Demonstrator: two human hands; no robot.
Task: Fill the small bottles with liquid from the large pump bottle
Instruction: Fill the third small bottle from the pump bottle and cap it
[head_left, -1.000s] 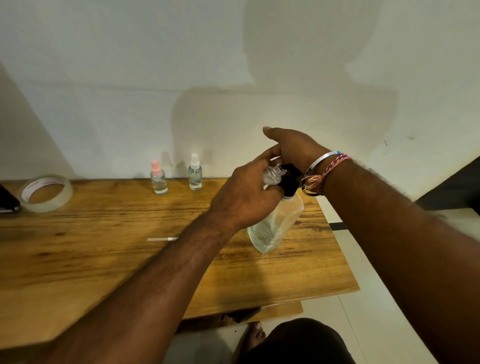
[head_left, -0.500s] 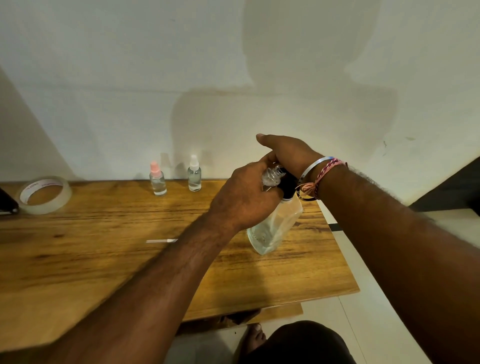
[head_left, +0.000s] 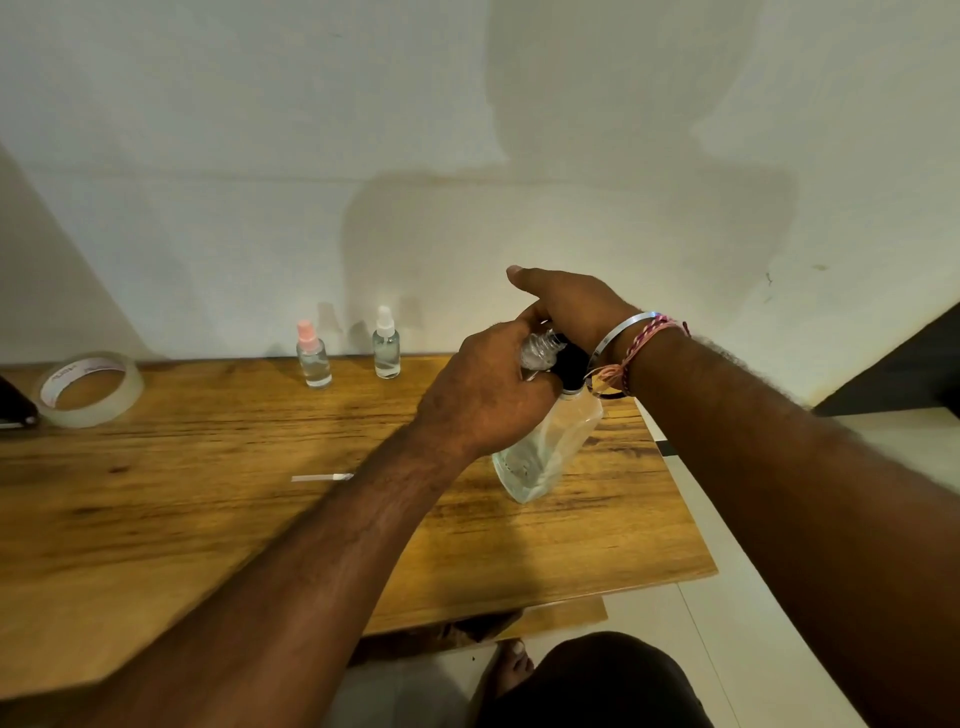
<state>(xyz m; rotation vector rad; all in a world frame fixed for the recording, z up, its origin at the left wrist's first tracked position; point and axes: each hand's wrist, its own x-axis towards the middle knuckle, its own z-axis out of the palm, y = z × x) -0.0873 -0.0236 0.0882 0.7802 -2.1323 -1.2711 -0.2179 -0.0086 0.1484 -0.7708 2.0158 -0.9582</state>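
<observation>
Head view: left hand (head_left: 483, 395) grips small bottle (head_left: 540, 351); right hand (head_left: 571, 306) presses pump bottle (head_left: 550, 447).

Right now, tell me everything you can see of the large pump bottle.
The large pump bottle is clear plastic with flat sides, a black pump head at its neck, and clear liquid low inside. It stands tilted on the wooden table near the right edge, its base on the wood and its top leaning to the right. The right hand rests over the black pump. The left hand holds a small clear bottle at the pump's spout and hides part of the neck.
</observation>
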